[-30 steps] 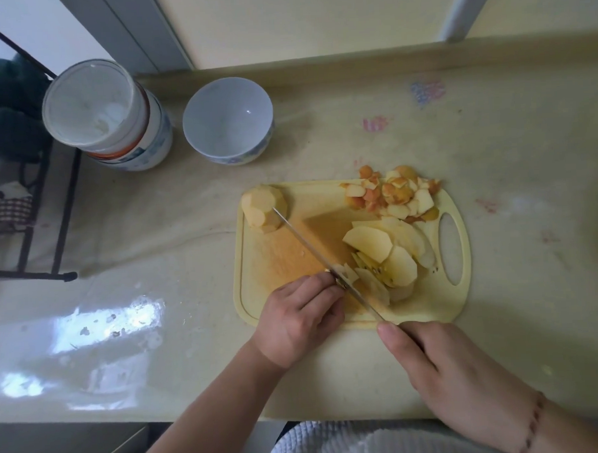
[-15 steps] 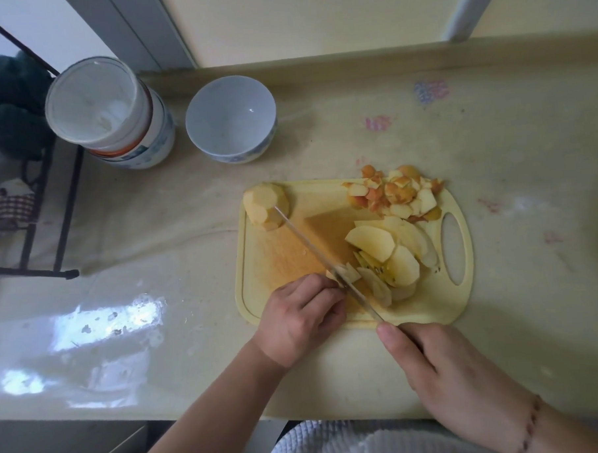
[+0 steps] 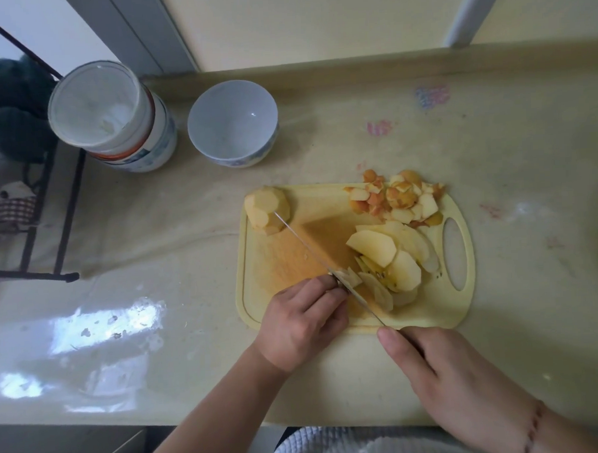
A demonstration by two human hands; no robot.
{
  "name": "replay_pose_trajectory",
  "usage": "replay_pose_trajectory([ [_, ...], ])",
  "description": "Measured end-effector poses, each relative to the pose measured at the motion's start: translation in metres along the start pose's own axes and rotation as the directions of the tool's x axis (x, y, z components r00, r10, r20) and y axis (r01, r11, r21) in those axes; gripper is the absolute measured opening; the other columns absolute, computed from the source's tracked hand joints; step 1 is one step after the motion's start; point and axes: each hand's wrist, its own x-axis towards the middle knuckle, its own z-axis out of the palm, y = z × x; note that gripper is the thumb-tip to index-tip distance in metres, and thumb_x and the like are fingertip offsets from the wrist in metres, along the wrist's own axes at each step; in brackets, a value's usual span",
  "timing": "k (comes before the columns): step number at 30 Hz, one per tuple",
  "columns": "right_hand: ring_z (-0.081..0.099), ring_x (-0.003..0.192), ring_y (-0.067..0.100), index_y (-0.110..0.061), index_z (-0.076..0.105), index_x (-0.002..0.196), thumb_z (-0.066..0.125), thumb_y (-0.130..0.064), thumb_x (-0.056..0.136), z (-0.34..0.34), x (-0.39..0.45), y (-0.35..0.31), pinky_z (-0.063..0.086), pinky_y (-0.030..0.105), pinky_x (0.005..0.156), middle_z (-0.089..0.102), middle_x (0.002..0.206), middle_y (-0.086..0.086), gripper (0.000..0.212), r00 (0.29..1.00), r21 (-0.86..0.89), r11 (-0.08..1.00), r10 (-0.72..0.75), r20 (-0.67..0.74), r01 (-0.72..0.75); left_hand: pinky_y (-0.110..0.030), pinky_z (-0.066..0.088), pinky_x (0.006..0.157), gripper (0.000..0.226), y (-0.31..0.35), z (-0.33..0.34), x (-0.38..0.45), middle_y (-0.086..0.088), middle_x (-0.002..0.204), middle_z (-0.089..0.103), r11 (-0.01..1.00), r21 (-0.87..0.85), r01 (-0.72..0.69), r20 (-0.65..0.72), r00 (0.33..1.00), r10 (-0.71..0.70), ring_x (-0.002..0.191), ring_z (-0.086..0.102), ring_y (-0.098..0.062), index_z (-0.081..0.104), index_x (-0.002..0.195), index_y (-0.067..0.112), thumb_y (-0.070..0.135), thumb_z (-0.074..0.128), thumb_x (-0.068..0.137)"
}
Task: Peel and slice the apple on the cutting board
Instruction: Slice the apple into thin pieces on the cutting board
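Slicing well underway, one peeled chunk to go!
Right hand (image 3: 462, 383) grips the knife (image 3: 326, 266); left hand (image 3: 305, 318) pins a small apple piece (image 3: 349, 278) on the cutting board (image 3: 465, 308). Slices (image 3: 391, 256) and peelings (image 3: 397, 198) piled; peeled chunk (image 3: 267, 210) waits uncut.

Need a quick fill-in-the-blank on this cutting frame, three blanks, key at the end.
1. The right hand grips the ____.
2. The peels are piled at the cutting board's far ____ corner.
3. The bowl stands ____ the board, on the counter.

Missing words: knife; right; off
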Motion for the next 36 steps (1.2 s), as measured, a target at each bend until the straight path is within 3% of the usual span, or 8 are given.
replay_pose_trajectory([
  [13,0.040,0.050,0.013,-0.008,0.045,0.066,0.022,-0.070,0.083,0.002,0.004,0.002,0.040,0.033,0.057,0.040,0.055,0.003,0.069,0.998,0.009,0.998,0.056,0.041,-0.057,-0.033,0.058,0.066,0.008,0.000,0.001,0.001,-0.009,0.101,0.073,1.000,-0.014,0.003,0.018,1.000,-0.002,0.079,0.070,-0.023,0.077,0.094,0.003,0.005,0.072,0.088],
  [18,0.042,0.051,0.013,-0.013,0.041,0.062,0.020,-0.075,0.082,-0.001,0.003,0.000,0.037,0.031,0.054,0.043,0.054,0.005,0.069,0.999,0.002,1.000,0.020,0.029,-0.020,-0.031,0.058,0.065,0.007,-0.001,0.000,0.001,-0.010,0.096,0.072,1.000,-0.020,0.008,-0.007,1.000,-0.008,0.077,0.068,-0.022,0.076,0.087,0.002,0.005,0.070,0.088],
  [25,0.039,0.050,0.012,-0.013,0.040,0.062,0.028,-0.066,0.084,-0.006,0.000,-0.006,0.034,0.029,0.053,0.039,0.052,0.000,0.059,1.000,0.004,1.000,-0.008,0.023,0.008,-0.032,0.057,0.062,0.008,-0.001,0.000,0.002,-0.010,0.092,0.071,1.000,-0.021,0.007,0.002,1.000,-0.007,0.073,0.066,-0.022,0.075,0.086,0.001,0.006,0.070,0.090],
  [29,0.041,0.051,0.009,-0.019,0.039,0.059,0.030,-0.063,0.084,-0.007,-0.001,-0.009,0.031,0.018,0.050,0.044,0.053,-0.003,0.052,0.999,0.017,1.000,-0.010,0.031,0.010,-0.033,0.055,0.058,0.009,-0.001,-0.001,0.001,-0.009,0.089,0.070,1.000,-0.023,0.007,0.007,1.000,-0.006,0.069,0.063,-0.023,0.075,0.084,0.002,0.006,0.070,0.091],
  [36,0.045,0.053,0.017,-0.016,0.040,0.061,0.024,-0.072,0.083,0.004,0.007,0.003,0.038,0.030,0.056,0.042,0.053,0.001,0.063,1.000,0.013,1.000,-0.006,0.025,0.005,-0.029,0.055,0.061,0.009,-0.001,0.000,0.002,-0.008,0.089,0.069,1.000,-0.027,0.006,0.001,1.000,-0.006,0.071,0.062,-0.021,0.074,0.086,0.002,0.008,0.069,0.091],
])
